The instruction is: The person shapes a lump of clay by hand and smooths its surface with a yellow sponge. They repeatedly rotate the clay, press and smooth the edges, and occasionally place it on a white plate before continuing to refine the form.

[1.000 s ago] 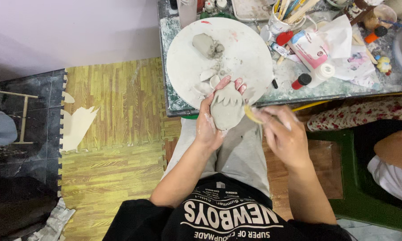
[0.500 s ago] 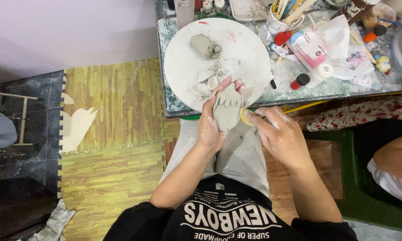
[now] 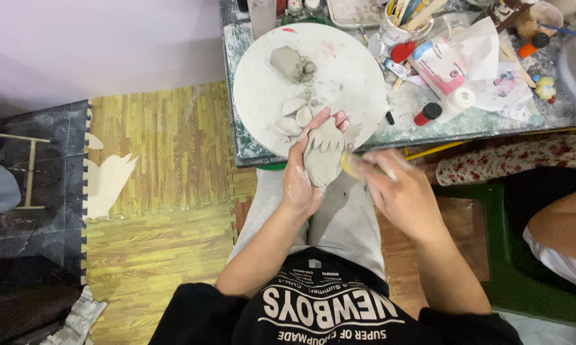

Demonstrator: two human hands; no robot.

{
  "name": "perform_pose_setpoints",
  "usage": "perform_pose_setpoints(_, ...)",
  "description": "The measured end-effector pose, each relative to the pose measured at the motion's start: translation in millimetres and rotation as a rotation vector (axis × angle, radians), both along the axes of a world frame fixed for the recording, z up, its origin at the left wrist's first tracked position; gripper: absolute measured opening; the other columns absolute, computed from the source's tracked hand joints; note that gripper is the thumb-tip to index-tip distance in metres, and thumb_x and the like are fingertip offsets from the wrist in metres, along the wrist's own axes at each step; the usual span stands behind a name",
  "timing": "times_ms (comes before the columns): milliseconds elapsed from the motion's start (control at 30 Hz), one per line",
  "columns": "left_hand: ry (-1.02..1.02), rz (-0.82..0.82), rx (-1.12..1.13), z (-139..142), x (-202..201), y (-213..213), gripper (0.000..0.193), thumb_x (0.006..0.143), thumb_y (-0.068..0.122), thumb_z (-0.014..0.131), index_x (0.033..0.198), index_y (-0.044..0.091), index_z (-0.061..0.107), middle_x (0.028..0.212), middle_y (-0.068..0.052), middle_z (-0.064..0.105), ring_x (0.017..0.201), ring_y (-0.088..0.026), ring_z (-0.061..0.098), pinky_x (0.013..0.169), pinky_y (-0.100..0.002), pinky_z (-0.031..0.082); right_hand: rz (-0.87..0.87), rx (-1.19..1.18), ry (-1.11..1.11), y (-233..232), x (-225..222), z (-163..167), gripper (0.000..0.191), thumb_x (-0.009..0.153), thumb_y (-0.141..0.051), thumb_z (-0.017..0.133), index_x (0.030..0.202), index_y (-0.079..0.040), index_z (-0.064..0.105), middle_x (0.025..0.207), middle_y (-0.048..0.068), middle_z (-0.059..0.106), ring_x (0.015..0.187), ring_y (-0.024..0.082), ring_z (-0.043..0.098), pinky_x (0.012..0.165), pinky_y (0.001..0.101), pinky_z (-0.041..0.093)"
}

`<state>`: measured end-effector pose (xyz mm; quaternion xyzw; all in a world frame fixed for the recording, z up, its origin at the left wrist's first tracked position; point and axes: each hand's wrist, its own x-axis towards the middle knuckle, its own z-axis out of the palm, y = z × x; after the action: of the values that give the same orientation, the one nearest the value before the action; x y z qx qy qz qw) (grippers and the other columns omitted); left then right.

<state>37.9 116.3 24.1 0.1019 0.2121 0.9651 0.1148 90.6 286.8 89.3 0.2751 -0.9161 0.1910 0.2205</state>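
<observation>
I had my left hand (image 3: 300, 185) clamped around a shaped clay piece (image 3: 323, 156) just below the round board (image 3: 352, 76), right-hand fingers (image 3: 380, 169) pinching a yellow tool (image 3: 348, 165) against it, smoothing unfinished.

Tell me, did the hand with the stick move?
Yes. The right hand slid left toward the clay piece, judged against the round white board.

The clay figure (image 3: 324, 156) is grey, matt and smooth. The round board (image 3: 262, 89) is white, matt and clay-smeared. The floor mats (image 3: 153, 191) show yellow wood-grain print. The tabletop (image 3: 492, 118) appears marbled and glossy.
</observation>
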Motion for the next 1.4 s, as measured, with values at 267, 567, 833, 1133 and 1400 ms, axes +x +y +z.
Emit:
perform_pose_setpoints(267, -0.174, -0.114, 0.200, -4, -3, -8, 0.060, 0.106, 0.037, 0.036, 0.159, 0.009, 0.036, 0.160, -0.015, 0.042, 0.147, -0.032, 0.042, 0.121, -0.055, 0.036, -0.133, -0.443, 0.017, 18, 11, -21, 0.038, 0.094, 0.008, 0.069, 0.130, -0.006, 0.069, 0.117, 0.010, 0.067, 0.099, 0.018, 0.070, 0.082, 0.0313, 0.059)
perform_pose_setpoints(567, -0.185, -0.123, 0.330, -4, -5, -3, 0.058, 0.109, 0.035, 0.036, 0.161, 0.012, 0.036, 0.162, -0.014, 0.041, 0.149, -0.031, 0.040, 0.122, -0.056, 0.035, -0.003, -0.551, 0.088, -4, 5, -85, 0.031, 0.093, 0.010, 0.067, 0.119, -0.005, 0.072, 0.110, 0.011, 0.067, 0.089, 0.017, 0.071, 0.067, 0.0235, 0.059)
perform_pose_setpoints(833, -0.156, -0.065, 0.198, 0, -4, -2, 0.061, 0.106, 0.037, 0.033, 0.161, 0.012, 0.031, 0.163, -0.015, 0.038, 0.151, -0.031, 0.037, 0.121, -0.057, 0.034, -0.163, -0.443, 0.138, -7, 15, -68, 0.037, 0.088, 0.012, 0.069, 0.121, -0.005, 0.071, 0.111, 0.013, 0.065, 0.099, 0.023, 0.067, 0.083, 0.0331, 0.058)
perform_pose_setpoints(1133, -0.043, -0.003, 0.079, -6, -3, -1, 0.063, 0.107, 0.036, 0.033, 0.161, 0.004, 0.031, 0.163, -0.020, 0.039, 0.151, -0.034, 0.039, 0.124, -0.055, 0.034, 0.071, -0.319, -0.079, -11, 8, -39, 0.041, 0.093, 0.013, 0.065, 0.129, -0.006, 0.068, 0.113, 0.012, 0.063, 0.093, 0.023, 0.065, 0.075, 0.0287, 0.056)
perform_pose_setpoints(1400, -0.019, 0.005, 0.089, -9, -6, -1, 0.063, 0.106, 0.036, 0.036, 0.160, 0.004, 0.033, 0.162, -0.020, 0.039, 0.150, -0.034, 0.040, 0.123, -0.056, 0.036, 0.031, -0.171, -0.112, -20, 18, -32, 0.042, 0.087, 0.009, 0.066, 0.126, -0.007, 0.066, 0.111, 0.013, 0.062, 0.096, 0.027, 0.066, 0.080, 0.0374, 0.057)
